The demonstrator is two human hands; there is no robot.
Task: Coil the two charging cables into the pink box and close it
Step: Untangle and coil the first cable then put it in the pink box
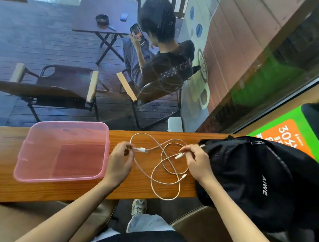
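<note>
Where the long wooden counter (pixel 0 165) runs along the window, everything for the job sits within the person's reach. Biggest on it is a black backpack (pixel 250 179), slumped at the right end and hanging partly over the near edge. At the left sits the pink box (pixel 35 160), translucent, its lid closed on top, just beside the left hand. Between box and backpack the two white charging cables (pixel 166 177) sprawl in loose, overlapping loops across the wood, one loop drooping over the counter's near edge; they are tangled enough that I cannot tell which strand belongs to which cable. None of the cable is in the box.

The left hand (pixel 119 162) pinches a cable close to a white plug (pixel 141 149), thumb and fingers closed on the strand, the plug pointing right. The right hand (pixel 194 160) is closed on cable as well, fingers curled over strands near another white connector (pixel 178 156) that pokes out toward the left; its knuckles lie just beside the backpack. A third small connector (pixel 183 175) lies loose on the wood below the right hand, touching neither hand.

Beyond the glass, a person sits in a folding chair with a phone.
</note>
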